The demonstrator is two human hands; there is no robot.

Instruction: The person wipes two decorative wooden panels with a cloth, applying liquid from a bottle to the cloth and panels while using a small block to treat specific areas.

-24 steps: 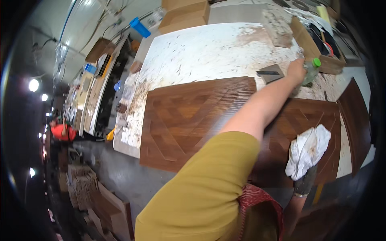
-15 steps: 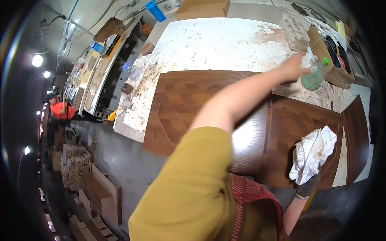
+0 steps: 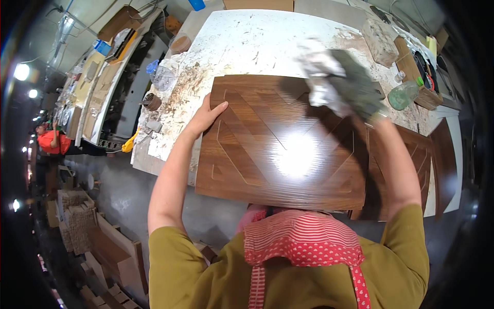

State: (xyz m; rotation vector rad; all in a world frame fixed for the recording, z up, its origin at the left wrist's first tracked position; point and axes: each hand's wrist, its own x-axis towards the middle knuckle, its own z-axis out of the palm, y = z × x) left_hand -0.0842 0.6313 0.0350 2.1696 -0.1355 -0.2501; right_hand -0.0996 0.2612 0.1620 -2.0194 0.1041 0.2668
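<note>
In front of me lies a brown wood-grain panel (image 3: pixel 247 149) with grooved angular lines and a bright glare. My bare left hand (image 3: pixel 208 117) grips its left edge, thumb on the face and fingers along the side. A dark work glove covers my right hand (image 3: pixel 355 85), which is closed on a crumpled, stained white rag (image 3: pixel 321 77). Both are smeared by motion over the panel's far right corner, so whether the rag touches it I cannot tell. A second brown panel (image 3: pixel 401 154) lies partly under the first, at the right.
On the stained white board (image 3: pixel 252 46), a pale block (image 3: pixel 380 44) and a green bottle (image 3: pixel 403 96) stand at the right by a cardboard box (image 3: pixel 407 62). A clear plastic bottle (image 3: pixel 162 77) and a small brown jar (image 3: pixel 151 102) are at the left. A person in red (image 3: pixel 51 141) is far left.
My left hand has come from beside the green bottle to the panel's left edge. My right hand has carried the rag from the right panel up to the main panel's far right. The view has shifted.
</note>
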